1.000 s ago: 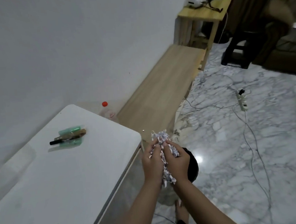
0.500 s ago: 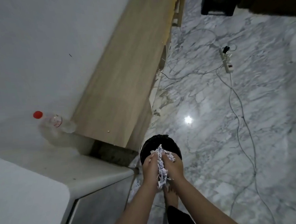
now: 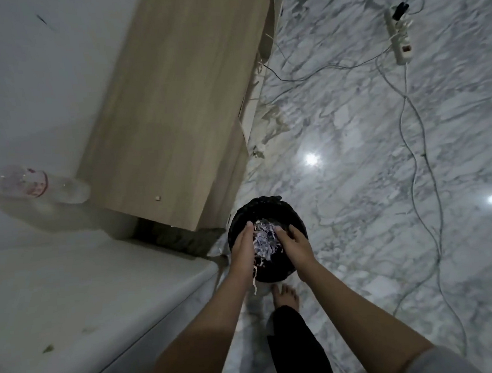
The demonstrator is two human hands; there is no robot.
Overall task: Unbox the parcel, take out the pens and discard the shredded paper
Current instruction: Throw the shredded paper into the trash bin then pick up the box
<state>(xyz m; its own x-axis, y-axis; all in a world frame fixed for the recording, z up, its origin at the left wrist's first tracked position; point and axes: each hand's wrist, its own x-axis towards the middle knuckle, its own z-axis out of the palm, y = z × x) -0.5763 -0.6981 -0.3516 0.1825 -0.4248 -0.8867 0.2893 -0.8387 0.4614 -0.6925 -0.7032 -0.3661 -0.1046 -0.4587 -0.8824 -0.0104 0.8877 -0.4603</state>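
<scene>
A clump of white shredded paper (image 3: 264,239) sits in the mouth of a round black bin (image 3: 275,275) on the floor. My left hand (image 3: 242,253) is at the clump's left side with its fingers straight. On the clump's right side, my right hand (image 3: 295,245) has loosely bent fingers. The hands are apart, with the paper between the palms. A few strands hang down by my left wrist. The pens and the parcel are out of view.
The white table (image 3: 100,284) has its corner just left of the bin. A low wooden bench (image 3: 180,103) runs along the wall behind it, with a red-capped plastic bottle (image 3: 35,183) beside it. A power strip (image 3: 400,38) and cables cross the marble floor. My bare foot (image 3: 286,295) stands below the bin.
I turned from the table and looked down. Both hands carried the paper clump down over the bin. They were pressed together around it and have now parted.
</scene>
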